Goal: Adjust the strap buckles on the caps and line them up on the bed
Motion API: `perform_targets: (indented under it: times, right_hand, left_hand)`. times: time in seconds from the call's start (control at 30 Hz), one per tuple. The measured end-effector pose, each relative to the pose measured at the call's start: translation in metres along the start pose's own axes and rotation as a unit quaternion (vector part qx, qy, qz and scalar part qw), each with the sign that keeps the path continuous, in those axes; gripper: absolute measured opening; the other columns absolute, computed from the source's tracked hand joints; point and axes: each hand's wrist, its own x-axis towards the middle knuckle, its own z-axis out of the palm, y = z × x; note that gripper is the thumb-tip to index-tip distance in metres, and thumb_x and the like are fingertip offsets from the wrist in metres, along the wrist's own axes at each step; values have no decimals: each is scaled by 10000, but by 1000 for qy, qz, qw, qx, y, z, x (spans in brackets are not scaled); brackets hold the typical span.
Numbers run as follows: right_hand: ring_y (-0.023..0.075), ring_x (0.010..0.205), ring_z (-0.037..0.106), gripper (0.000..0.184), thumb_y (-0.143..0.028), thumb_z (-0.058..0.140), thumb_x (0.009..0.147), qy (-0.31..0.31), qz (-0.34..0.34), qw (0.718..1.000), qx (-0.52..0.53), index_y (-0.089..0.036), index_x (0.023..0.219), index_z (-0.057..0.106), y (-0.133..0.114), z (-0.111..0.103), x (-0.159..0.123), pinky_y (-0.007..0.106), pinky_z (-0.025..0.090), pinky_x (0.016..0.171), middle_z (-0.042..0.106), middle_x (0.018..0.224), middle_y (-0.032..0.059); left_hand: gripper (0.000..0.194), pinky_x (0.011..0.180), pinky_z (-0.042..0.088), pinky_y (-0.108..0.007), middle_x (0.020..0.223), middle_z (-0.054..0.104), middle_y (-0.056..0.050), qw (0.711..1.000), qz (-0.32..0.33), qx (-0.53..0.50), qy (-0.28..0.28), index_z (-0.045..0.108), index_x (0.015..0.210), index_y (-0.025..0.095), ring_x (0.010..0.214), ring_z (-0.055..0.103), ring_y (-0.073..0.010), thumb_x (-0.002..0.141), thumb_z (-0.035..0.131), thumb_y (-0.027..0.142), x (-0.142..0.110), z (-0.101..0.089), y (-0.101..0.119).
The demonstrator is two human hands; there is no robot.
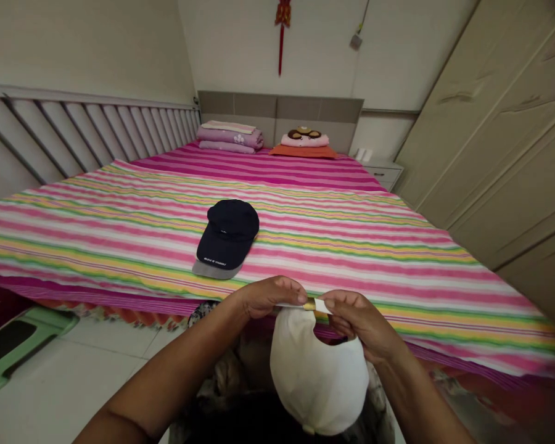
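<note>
A white baseball cap hangs below my hands, its rear opening towards the bed and its crown button near the bottom of the view. My left hand pinches the cap's back strap on the left of a gold-coloured buckle. On the other side, my right hand grips the white strap end that comes out of the buckle. The cap's brim is hidden. Ahead and to the left, a dark navy cap with a grey brim edge and small white lettering lies on the bed, apart from both hands.
The bed has a striped cover. Folded purple bedding and a pink-and-orange pile lie by the headboard. A railing runs along the left, a wardrobe stands right, and a green stool is lower left.
</note>
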Motion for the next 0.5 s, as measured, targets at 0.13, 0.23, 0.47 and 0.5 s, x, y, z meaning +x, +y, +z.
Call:
perform_targets:
  times: [0.13, 0.23, 0.47, 0.5]
  right_hand:
    - [43, 338, 272, 299, -412, 623, 691, -35, 8, 999, 5, -120, 752, 606, -6, -5, -1, 194, 190, 385, 417, 367, -61]
    - [88, 434, 440, 348, -465, 593, 715, -53, 5, 998, -35, -140, 840, 604, -6, -18, 0, 202, 289, 435, 559, 508, -5]
    - [71, 443, 431, 275, -376, 720, 609, -33, -1, 999, 39, -148, 631, 569, 12, -44, 3, 195, 326, 465, 535, 525, -27]
    - [75, 447, 437, 273, -364, 736, 586, -16, -13, 998, 63, -156, 631, 565, 11, -43, 2, 198, 336, 469, 536, 533, -28]
  left_hand:
    - [261, 453, 322, -184, 540, 558, 4, 999, 7, -11, 31, 601, 647, 97, 441, 462, -60, 533, 733, 292, -3, 1, -2]
    - [253, 435, 306, -174, 532, 543, 10, 997, 40, -26, 56, 590, 634, 96, 431, 449, -52, 527, 734, 274, -5, -1, -1]
    - [273, 465, 340, -182, 529, 543, -5, 991, 94, -85, 44, 601, 647, 71, 458, 478, -63, 519, 743, 265, -7, -12, 7]
    - [302, 467, 348, -189, 540, 563, -21, 992, 88, -90, 26, 612, 665, 64, 464, 494, -75, 509, 746, 285, -8, -13, 8]
